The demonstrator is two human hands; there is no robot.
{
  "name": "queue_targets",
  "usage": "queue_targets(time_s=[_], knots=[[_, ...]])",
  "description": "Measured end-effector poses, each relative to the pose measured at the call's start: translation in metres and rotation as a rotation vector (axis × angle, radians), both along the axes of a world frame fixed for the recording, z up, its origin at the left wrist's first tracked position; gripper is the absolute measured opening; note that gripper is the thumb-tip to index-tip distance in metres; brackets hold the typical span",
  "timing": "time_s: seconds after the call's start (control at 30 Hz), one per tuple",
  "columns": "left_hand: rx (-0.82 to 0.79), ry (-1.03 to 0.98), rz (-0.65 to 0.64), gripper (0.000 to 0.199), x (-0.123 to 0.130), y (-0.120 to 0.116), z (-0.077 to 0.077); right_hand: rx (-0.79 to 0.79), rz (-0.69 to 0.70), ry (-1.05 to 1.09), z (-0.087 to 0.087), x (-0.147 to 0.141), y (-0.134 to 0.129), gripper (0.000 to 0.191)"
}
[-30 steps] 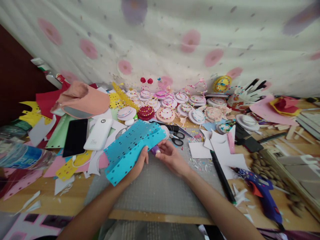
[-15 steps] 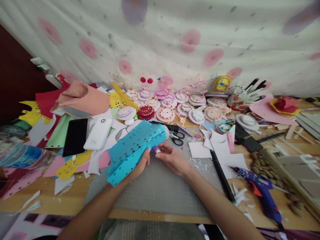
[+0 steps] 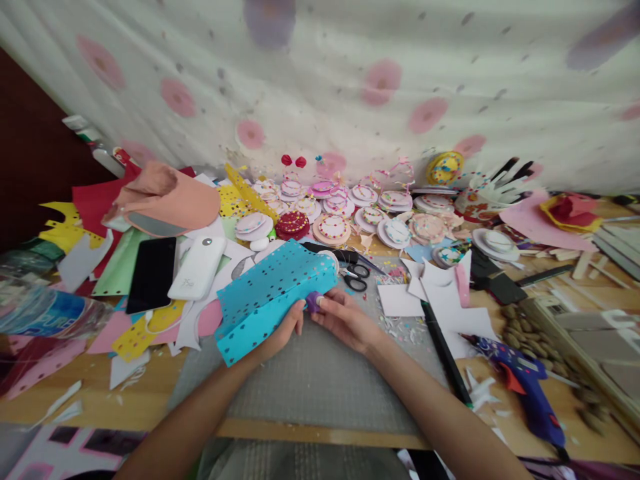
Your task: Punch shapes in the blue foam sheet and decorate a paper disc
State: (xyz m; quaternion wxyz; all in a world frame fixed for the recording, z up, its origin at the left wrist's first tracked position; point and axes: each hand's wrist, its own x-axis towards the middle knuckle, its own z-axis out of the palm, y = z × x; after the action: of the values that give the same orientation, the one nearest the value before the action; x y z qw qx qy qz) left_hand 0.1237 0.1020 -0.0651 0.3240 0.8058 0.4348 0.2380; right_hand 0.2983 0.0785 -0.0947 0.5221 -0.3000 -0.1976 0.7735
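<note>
"What's new?"

"The right thumb has moved up on the purple thing (image 3: 313, 302). The right hand (image 3: 345, 321) pinches it."

"What does that do?"

"I think it helps the hand hold it better. It's right by the edge of the blue paper (image 3: 273, 287)."

"And the left hand (image 3: 280, 338)?"

"It holds the blue paper, thumb in front. I can't see its other fingers well. The paper is tilted, up over the grey mat (image 3: 325, 393)."

"What's near?"

"Scissors (image 3: 357, 285) are just past the right hand. They could get bumped. A white card (image 3: 400, 301) is on that side too, and the glue gun (image 3: 533, 393) is farther off. The phone (image 3: 151, 275) is on the left."
</note>
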Motion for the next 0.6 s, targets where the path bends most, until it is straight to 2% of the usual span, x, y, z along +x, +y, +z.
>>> queue_targets(time_s=[0.2,0.47,0.6], knots=[[-0.051,-0.028,0.000,0.058,0.0000,-0.0013,0.0031,0.000,-0.031,0.033,0.0020,-0.0020,-0.0013,0.022],[-0.055,-0.040,-0.017,0.057,-0.0012,-0.0005,0.0058,0.013,0.065,0.027,0.0055,-0.0027,-0.0028,0.028],[-0.052,-0.024,-0.034,0.057,-0.0001,0.0019,0.0073,0.020,0.065,0.042,0.0023,-0.0043,-0.0032,0.029]])
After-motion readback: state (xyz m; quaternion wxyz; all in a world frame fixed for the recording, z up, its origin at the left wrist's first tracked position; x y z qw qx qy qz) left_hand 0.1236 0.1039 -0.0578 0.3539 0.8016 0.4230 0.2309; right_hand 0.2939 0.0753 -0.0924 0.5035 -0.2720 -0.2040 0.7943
